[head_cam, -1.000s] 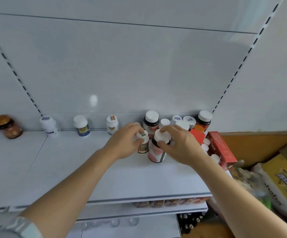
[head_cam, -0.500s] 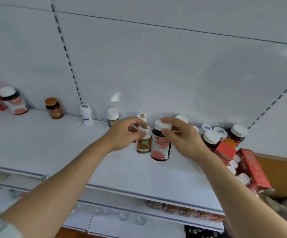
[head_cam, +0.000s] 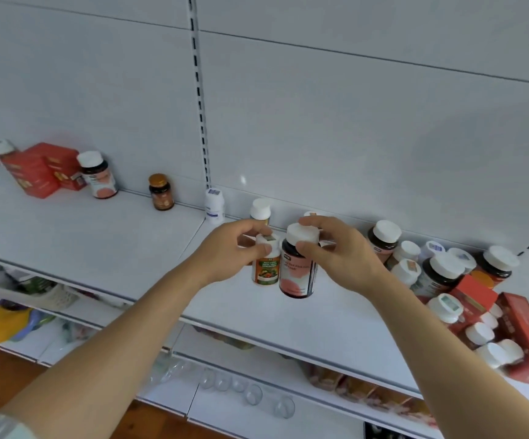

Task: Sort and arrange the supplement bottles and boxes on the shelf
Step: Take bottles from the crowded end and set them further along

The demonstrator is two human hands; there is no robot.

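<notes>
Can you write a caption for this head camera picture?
Left hand and right hand each grip a capped supplement bottle above the shelf.

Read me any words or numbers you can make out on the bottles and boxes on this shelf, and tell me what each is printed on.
Nothing reads reliably.
Small orange-label bottle in the left hand: lines of white text, too blurred.
Large dark bottle with pink label in the right hand: pale wording, illegible.
Red boxes at far left: gold characters, smeared.
Red box at far right: print too blurred.
Cap stickers on white bottles: too small.
</notes>
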